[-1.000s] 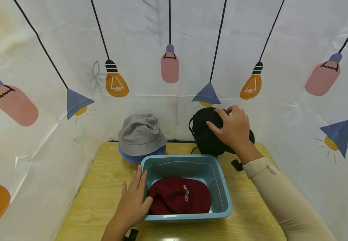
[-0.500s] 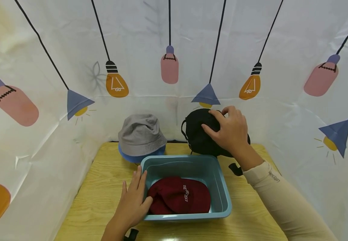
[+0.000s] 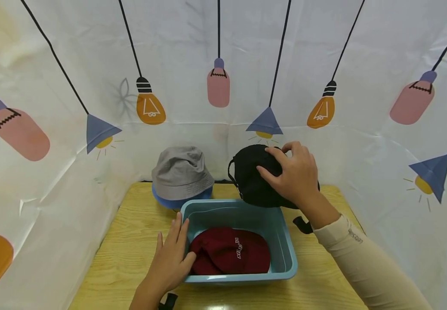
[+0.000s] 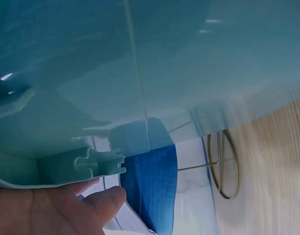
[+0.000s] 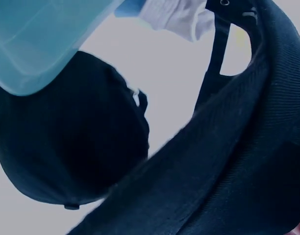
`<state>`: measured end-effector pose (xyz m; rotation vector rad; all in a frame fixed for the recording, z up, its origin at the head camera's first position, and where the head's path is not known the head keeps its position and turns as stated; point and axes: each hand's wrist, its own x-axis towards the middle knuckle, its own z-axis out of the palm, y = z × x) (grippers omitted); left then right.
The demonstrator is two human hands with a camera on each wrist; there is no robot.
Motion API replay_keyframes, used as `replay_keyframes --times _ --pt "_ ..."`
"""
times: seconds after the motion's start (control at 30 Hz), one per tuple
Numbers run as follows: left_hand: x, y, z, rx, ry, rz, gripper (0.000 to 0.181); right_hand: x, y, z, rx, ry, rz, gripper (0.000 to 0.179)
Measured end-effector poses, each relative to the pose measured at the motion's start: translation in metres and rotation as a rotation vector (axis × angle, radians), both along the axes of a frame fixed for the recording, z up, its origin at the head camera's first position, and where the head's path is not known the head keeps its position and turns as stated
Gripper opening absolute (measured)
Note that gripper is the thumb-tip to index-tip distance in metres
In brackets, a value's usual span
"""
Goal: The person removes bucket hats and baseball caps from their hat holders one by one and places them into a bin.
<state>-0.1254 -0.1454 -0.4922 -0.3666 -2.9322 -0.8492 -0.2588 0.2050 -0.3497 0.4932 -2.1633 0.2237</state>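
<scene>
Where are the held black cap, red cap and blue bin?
Held black cap [image 3: 251,183]: head view, on the crown, left of the thumb.
Red cap [image 3: 225,254]: head view, middle of its upward-facing side.
Blue bin [image 3: 242,279]: head view, on the near rim.

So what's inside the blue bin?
A dark red cap with white lettering lies in the blue bin. Anything beneath the cap is covered, so I can't tell.
</scene>
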Motion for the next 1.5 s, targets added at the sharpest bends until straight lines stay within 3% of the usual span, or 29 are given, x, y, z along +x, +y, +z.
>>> replay_keyframes --times 0.6,1.5 --pt "-0.004 -0.003 -0.004 0.006 -0.014 -0.003 0.082 0.02 -0.019 0.002 0.023 -0.049 0.085 0.053" --pt "-0.003 -0.002 -0.002 0.017 -0.013 -0.001 0.081 0.049 -0.044 -0.009 0.034 -0.161 0.128 0.049"
